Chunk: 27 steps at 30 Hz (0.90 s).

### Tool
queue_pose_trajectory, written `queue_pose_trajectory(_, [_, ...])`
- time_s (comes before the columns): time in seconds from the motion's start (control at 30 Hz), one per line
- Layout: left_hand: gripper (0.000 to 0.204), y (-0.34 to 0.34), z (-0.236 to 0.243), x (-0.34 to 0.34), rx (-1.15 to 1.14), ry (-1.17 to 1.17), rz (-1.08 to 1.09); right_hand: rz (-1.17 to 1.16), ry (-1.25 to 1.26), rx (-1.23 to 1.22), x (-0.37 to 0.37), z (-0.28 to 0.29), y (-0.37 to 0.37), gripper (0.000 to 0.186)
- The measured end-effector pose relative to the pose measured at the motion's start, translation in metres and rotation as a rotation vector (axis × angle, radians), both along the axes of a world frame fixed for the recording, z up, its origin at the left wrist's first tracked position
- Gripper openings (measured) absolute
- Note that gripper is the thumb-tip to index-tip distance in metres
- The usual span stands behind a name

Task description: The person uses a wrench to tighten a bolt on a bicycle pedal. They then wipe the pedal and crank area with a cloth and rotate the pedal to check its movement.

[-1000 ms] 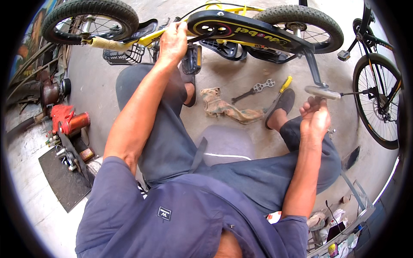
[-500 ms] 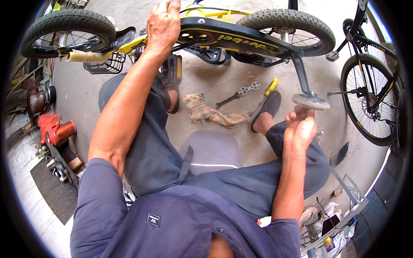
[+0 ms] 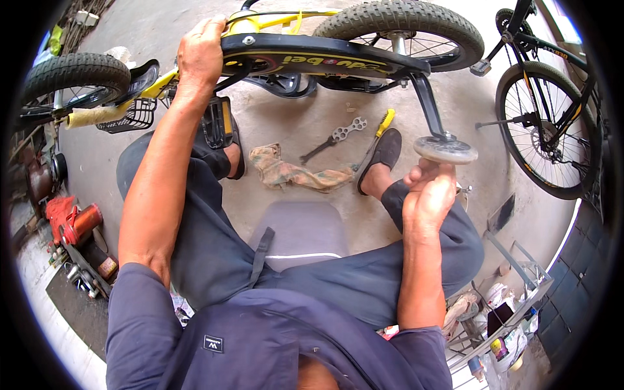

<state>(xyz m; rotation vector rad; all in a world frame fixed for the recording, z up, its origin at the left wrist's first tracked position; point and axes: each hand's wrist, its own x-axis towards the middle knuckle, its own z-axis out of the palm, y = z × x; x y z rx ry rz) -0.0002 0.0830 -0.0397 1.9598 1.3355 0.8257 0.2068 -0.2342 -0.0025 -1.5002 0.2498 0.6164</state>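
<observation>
A small yellow and black bicycle is laid across the top of the view, its black chain guard facing me. My left hand is closed round the bicycle at the guard's left end; its fingertips are partly hidden. From the rear wheel a black bracket reaches down to a pale training wheel. My right hand is closed at that wheel's near rim, with some fingers hidden beneath it. A black pedal hangs beside my left forearm.
On the floor between my feet lie a multi-hole spanner, a yellow-handled screwdriver and a patterned cloth. Another bicycle stands at the right. A red tool sits at the left, and a metal rack at the lower right.
The whole view has shifted, so the bicycle and tools appear farther left. My right hand's fingers lie farther under the training wheel. My left hand keeps its hold.
</observation>
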Motion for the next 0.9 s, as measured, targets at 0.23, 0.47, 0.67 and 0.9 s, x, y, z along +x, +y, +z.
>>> queue_pose_trajectory(0.23, [0.034, 0.001, -0.002, -0.001, 0.071, 0.043, -0.067, 0.010, 0.017, 0.012, 0.002, 0.000, -0.002, 0.027])
queue_pose_trajectory(0.47, [0.024, 0.011, -0.013, -0.008, 0.258, 0.173, -0.138, -0.001, 0.040, 0.032, 0.001, 0.001, 0.002, 0.027])
queue_pose_trajectory(0.67, [0.035, 0.010, -0.010, -0.009, 0.249, 0.184, -0.173, 0.009, 0.074, 0.045, 0.003, 0.004, 0.001, 0.028])
queue_pose_trajectory(0.9, [0.035, 0.009, -0.010, -0.008, 0.192, 0.143, -0.149, 0.013, 0.073, 0.033, 0.003, 0.007, 0.003, 0.029])
